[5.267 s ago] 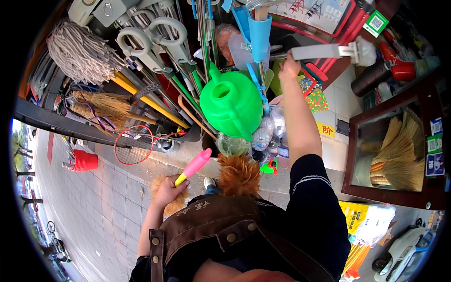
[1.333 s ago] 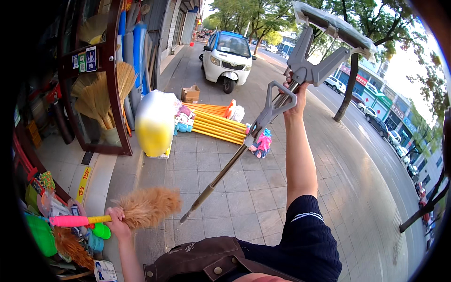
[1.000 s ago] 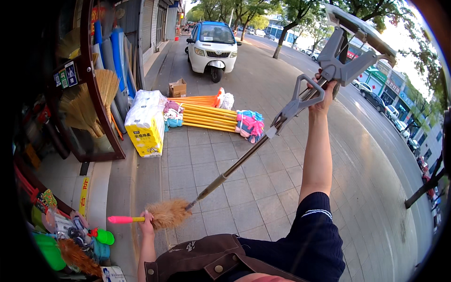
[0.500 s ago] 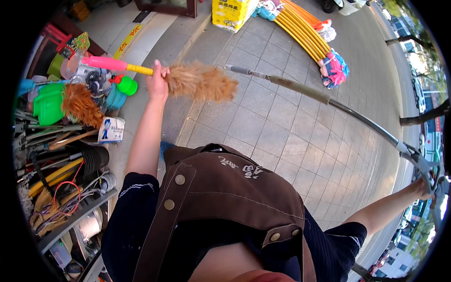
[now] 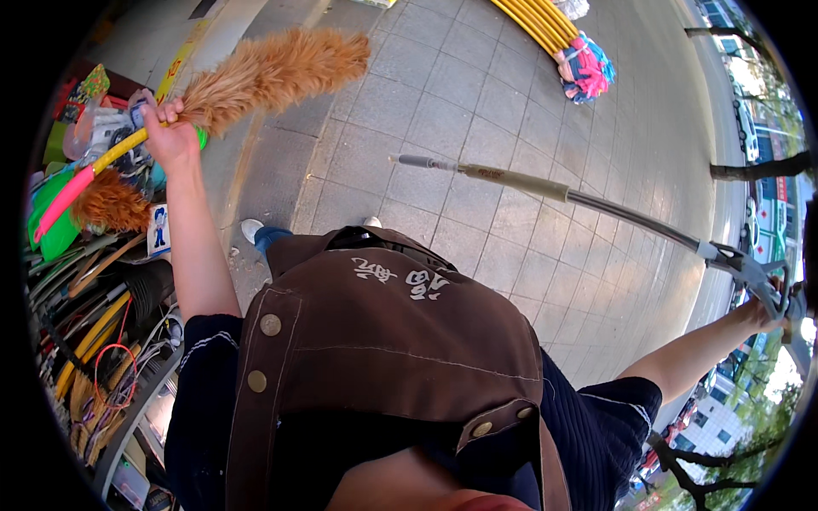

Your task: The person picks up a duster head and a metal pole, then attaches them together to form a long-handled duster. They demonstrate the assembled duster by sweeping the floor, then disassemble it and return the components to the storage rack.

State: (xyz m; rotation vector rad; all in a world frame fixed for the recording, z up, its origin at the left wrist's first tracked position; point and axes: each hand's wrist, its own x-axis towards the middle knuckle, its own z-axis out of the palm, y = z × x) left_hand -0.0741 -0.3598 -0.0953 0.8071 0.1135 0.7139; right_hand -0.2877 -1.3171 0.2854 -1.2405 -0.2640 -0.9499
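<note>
My left hand (image 5: 173, 140), arm stretched out to the upper left, is closed round the yellow stick of a feather duster (image 5: 277, 72). Its fluffy tan head points up and right; the pink grip end slants down left over the heaped goods. At the far right my right hand (image 5: 765, 313) is closed on the grey plastic fitting at the end of a long grey pole (image 5: 635, 217). The pole reaches back to the middle over the pavement, with a foam-like sleeve near its free end. What the fitting carries is cut off by the picture's dark rim.
On the left, a rack (image 5: 141, 404) is crammed with handles, brushes and cords. An orange-brown fluffy duster (image 5: 109, 203) and a green plastic container (image 5: 53, 223) sit above it. Yellow-handled mops (image 5: 586, 68) lie on the paving at the top. Trees and parked cars line the right.
My left hand has moved left and slightly up. The duster has turned: its fluffy head now tilts upward and its pink end has dropped. The pole has shifted slightly left and down in view.
</note>
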